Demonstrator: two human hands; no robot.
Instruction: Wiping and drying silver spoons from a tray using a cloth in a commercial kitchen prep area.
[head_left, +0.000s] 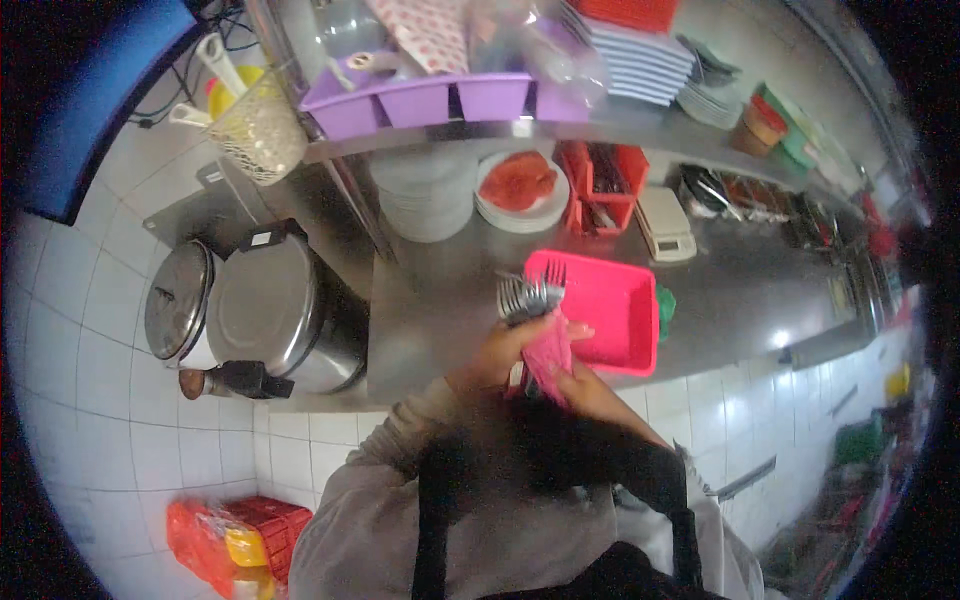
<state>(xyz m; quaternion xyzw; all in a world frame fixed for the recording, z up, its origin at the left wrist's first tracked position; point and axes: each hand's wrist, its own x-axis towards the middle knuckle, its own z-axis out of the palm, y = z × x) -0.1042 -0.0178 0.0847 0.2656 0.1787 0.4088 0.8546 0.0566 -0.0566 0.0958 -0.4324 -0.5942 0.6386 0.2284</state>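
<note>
My left hand (504, 351) is closed around a bunch of metal forks (531, 294), their tines pointing away from me. A pink cloth (549, 354) wraps part of the handles, and my right hand (594, 391) grips its lower end. Both hands are close together above the near edge of the steel counter (427, 322). Just beyond and to the right of them sits a bright pink plastic basin (613, 319), and the forks overlap its left side. The lower ends of the handles are mostly hidden by the cloth and fingers.
Stacked white plates (427, 202) and red bins (609, 180) line the back of the counter, beside a kitchen scale (666, 223). A shelf above carries a purple divided organizer (420, 101). Large metal pots (262, 300) stand left. A red crate (274, 525) is low at left.
</note>
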